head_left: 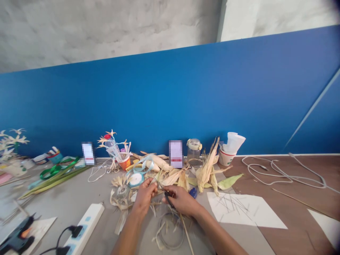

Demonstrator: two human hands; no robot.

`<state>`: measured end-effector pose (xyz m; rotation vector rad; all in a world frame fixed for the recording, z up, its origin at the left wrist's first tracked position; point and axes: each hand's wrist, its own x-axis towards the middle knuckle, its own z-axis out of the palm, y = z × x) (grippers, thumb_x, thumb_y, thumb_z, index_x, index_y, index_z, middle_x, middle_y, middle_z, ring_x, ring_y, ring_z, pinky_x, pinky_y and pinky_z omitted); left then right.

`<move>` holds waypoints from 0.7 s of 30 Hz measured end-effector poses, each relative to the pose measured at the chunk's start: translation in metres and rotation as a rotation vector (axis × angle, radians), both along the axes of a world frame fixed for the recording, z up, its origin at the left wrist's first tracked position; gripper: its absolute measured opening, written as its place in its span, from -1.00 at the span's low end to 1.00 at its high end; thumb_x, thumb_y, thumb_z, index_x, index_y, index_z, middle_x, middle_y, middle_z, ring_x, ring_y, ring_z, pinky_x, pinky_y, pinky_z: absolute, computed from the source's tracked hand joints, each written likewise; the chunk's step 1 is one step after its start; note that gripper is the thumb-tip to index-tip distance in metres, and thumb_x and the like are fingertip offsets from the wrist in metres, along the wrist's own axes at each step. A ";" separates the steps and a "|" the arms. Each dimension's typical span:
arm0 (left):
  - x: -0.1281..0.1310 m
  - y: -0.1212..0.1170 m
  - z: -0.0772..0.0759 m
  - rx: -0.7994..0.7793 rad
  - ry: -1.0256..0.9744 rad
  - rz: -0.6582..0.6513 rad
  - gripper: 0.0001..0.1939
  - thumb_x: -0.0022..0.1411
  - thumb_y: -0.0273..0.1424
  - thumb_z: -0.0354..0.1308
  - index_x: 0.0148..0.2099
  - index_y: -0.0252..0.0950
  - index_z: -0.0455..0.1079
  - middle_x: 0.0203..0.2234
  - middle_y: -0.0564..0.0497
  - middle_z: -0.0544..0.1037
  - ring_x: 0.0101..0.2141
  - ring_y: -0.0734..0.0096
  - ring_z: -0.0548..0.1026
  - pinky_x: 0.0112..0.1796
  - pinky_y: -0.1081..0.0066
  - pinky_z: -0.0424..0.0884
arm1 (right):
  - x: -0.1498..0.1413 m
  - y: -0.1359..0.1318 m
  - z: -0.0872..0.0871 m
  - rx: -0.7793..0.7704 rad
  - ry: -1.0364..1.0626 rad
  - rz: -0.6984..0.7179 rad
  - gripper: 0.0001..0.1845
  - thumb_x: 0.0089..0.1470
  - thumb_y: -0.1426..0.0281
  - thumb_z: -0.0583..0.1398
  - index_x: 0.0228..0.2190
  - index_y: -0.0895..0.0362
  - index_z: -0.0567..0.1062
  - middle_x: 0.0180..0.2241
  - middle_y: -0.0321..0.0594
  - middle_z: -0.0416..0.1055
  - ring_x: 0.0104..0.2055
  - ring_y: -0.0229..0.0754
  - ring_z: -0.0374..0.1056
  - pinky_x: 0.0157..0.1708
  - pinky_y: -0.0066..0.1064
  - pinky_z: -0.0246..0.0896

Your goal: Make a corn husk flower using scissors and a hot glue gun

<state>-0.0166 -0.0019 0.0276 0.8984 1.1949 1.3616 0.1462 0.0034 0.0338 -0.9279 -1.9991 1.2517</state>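
Note:
Near the middle of the table, my left hand (145, 194) is closed in a pinch on a small pale piece of corn husk (157, 176). My right hand (181, 199) is wrapped round black-handled scissors (169, 199), their blades close to the left fingertips. Whether the blades touch the husk is too small to tell. Dried corn husks (174, 176) lie in a heap just beyond both hands. Beside the left hand rests a roll of light blue ribbon (136, 179). A coil of thin wire (171, 244) lies below the right hand among husk scraps.
A white power strip (86, 226) and a glue gun (20, 235) lie at left. Wire pieces rest on white paper (265, 212) at right. A jar (193, 151), a paper cup (226, 158) and a phone (175, 154) stand before the blue partition (159, 99).

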 end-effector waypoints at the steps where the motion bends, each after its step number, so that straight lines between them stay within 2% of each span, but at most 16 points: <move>1: 0.000 0.000 0.001 -0.001 -0.004 -0.002 -0.80 -0.11 -0.34 0.22 -0.50 -0.33 0.26 -0.77 0.21 0.25 -0.73 0.70 0.09 -0.61 0.56 0.00 | 0.000 0.000 0.000 -0.002 -0.002 -0.001 -0.75 -0.09 0.38 0.13 -0.32 0.16 0.50 -0.44 -0.29 0.43 -0.40 -0.23 0.26 -0.39 -0.50 0.12; 7: -0.001 0.000 0.002 -0.010 -0.042 -0.020 -0.81 -0.13 -0.38 0.21 -0.54 -0.32 0.23 -0.77 0.22 0.24 -0.73 0.70 0.11 -0.61 0.58 0.00 | 0.000 0.001 -0.001 -0.013 0.018 0.016 -0.81 -0.09 0.41 0.12 -0.37 0.18 0.48 -0.50 -0.33 0.35 -0.48 -0.30 0.17 -0.45 -0.52 0.05; 12: -0.006 0.001 0.003 -0.012 -0.058 -0.080 -0.75 -0.15 -0.34 0.24 -0.55 -0.31 0.21 -0.78 0.22 0.24 -0.73 0.69 0.10 -0.60 0.55 0.05 | 0.002 0.003 -0.001 -0.055 0.049 0.057 -0.79 -0.09 0.40 0.13 -0.36 0.18 0.48 -0.54 -0.36 0.28 -0.51 -0.33 0.09 -0.49 -0.53 0.00; 17: -0.014 0.001 0.001 -0.027 -0.057 -0.148 -0.73 -0.13 -0.32 0.27 -0.53 -0.31 0.21 -0.77 0.21 0.25 -0.74 0.69 0.08 -0.58 0.54 0.08 | 0.009 0.004 0.004 -0.040 -0.002 0.062 -0.89 -0.11 0.41 0.15 -0.47 0.16 0.47 -0.61 -0.39 0.18 -0.55 -0.34 0.03 -0.54 -0.54 -0.07; 21: -0.019 0.002 -0.002 -0.054 -0.078 -0.158 -0.72 -0.14 -0.31 0.29 -0.45 -0.32 0.26 -0.75 0.20 0.30 -0.73 0.70 0.10 -0.59 0.55 0.06 | 0.015 0.007 0.002 -0.040 -0.012 0.098 -0.90 -0.10 0.41 0.14 -0.49 0.15 0.46 -0.61 -0.39 0.20 -0.55 -0.34 0.03 -0.52 -0.54 -0.03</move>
